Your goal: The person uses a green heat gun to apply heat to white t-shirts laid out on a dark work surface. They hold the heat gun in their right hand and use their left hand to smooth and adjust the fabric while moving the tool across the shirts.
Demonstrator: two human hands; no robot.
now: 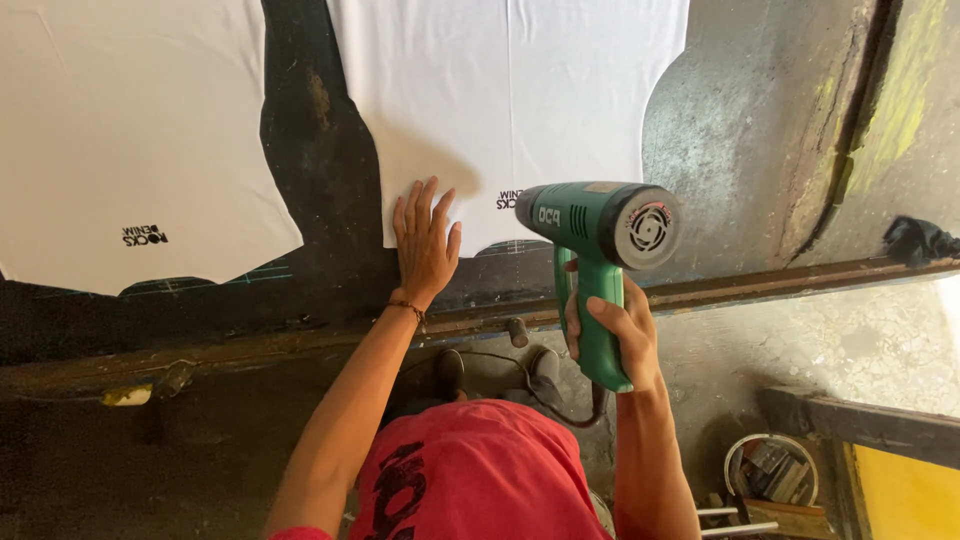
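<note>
A second white fabric piece [130,130] lies left, a dark rag [918,240] far right. The left hand [424,243] presses flat, fingers spread, on the white fabric piece [510,100]; the right hand [612,335] grips a green heat gun [598,232].

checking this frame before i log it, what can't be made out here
Head view only:
- Heat gun nozzle: the green body hides it, so whether it touches the white fabric piece can't be told.
- Part of the small dark print beside it: covered by the gun.
- Both fabric pieces: cut off by the top edge; the left fabric piece also by the left edge.
- Right hand palm: wrapped round the handle.
- Left hand: flat on the fabric, underside unseen.
</note>
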